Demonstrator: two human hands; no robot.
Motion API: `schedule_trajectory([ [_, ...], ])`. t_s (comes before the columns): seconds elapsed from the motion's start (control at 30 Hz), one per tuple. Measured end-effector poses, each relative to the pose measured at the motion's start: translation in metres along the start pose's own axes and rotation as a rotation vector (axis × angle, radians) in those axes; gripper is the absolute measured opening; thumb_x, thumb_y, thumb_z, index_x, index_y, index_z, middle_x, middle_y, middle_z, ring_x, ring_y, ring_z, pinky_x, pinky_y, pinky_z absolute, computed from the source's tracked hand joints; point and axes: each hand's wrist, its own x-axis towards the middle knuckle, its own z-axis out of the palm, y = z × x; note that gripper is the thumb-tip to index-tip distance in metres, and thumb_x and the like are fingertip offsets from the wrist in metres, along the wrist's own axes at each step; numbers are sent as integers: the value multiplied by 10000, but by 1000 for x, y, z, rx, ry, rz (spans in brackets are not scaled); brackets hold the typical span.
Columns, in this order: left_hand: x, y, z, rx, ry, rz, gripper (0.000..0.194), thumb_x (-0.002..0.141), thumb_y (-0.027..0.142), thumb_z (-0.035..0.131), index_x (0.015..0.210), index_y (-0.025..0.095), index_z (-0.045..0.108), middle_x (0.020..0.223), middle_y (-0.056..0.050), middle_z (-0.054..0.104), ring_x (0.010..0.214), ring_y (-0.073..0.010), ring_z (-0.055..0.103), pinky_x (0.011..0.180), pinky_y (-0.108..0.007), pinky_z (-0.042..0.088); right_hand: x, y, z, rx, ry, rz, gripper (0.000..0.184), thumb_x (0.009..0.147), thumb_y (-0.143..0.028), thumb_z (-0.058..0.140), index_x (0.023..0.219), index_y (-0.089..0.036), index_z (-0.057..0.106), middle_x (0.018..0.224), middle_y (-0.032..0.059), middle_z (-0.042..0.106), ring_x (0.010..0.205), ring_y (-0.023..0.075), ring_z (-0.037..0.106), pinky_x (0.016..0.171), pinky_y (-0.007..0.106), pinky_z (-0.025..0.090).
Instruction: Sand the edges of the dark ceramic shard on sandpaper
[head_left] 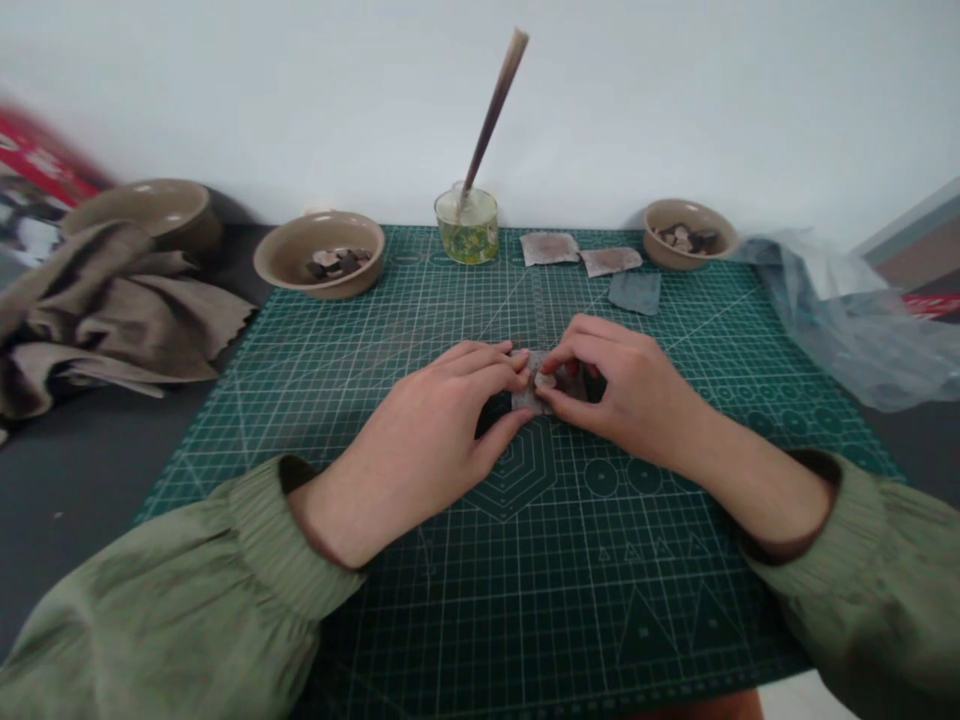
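Left hand (420, 440), right hand (622, 395) pinching a small grey sheet (525, 398) between them, pale chip (545, 380) on it

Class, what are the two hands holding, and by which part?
The left hand and right hand hold a small grey sheet by its side edges, between the fingertips; a pale chip lies on it.

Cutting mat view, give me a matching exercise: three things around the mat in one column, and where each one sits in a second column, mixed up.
Things:
1. glass jar
2. crumpled clear plastic
3. brown cloth

Places:
A. right of the green cutting mat
B. left of the mat
C. on the mat's back edge, with a brush standing in it

Pairs: 1-C, 2-A, 3-B
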Motion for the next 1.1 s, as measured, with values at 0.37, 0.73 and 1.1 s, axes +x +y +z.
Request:
schedule_trajectory([
  [0.37, -1, -1, 0, 12, -11, -22, 284, 1066, 298, 723, 1329, 201, 767, 1477, -112, 768, 1454, -332, 676, 1242, -584, 567, 0, -1, 1, 48, -30, -20, 44, 970, -168, 760, 987, -187, 723, 954, 50, 669, 860, 210, 646, 779, 354, 512],
  [0.73, 0, -1, -1, 5, -17, -8, 266, 1071, 299, 719, 1311, 195, 764, 1473, -115, 773, 1448, -332, 680, 1241, -584, 564, -1, 0, 0, 31, -23, 2, 53, 968, -177, 768, 992, -198, 727, 934, 35, 654, 839, 205, 638, 756, 350, 499],
  [1.1, 0, -1, 0, 5, -21, -4, 283, 1070, 308, 721, 1325, 194, 764, 1498, -115, 761, 1459, -337, 672, 1248, -592, 558, -1, -1, -1, -6, -3, 46, 69, 960, -188, 791, 975, -202, 725, 915, 27, 645, 823, 200, 628, 760, 351, 498],
])
